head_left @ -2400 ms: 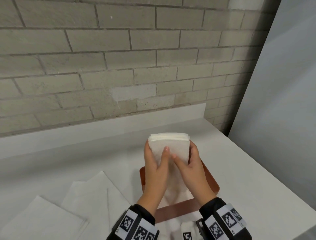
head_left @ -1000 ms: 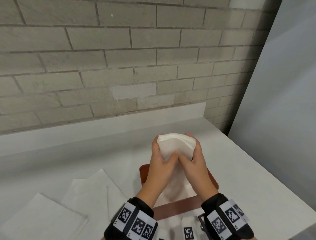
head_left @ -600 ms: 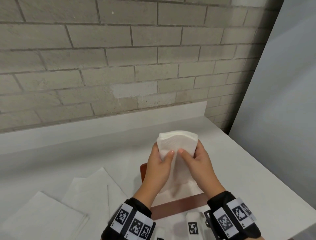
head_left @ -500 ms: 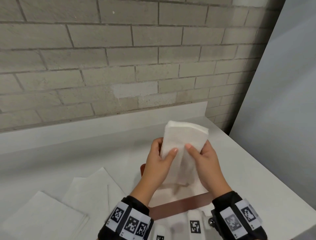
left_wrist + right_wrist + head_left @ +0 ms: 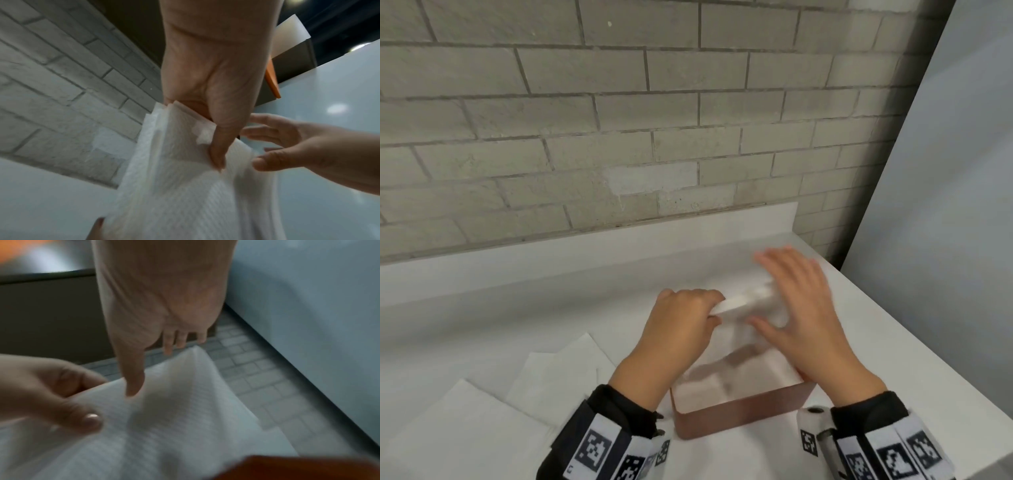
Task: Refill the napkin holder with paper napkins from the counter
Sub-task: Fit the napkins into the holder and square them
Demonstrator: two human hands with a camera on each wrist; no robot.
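Left hand (image 5: pixel 681 322) grips the napkins (image 5: pixel 185 170) over the holder (image 5: pixel 739 416); right hand (image 5: pixel 801 308) spreads wide, fingers straight. Loading step. Next, I'd say: seat them flat inside.

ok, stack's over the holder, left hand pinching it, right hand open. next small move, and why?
Probably press the napkin stack flat into the brown holder with the open right hand. The left hand pinches the stack's left edge, which sits raised and tilted above the holder rather than settled inside. More napkins wait on the counter.
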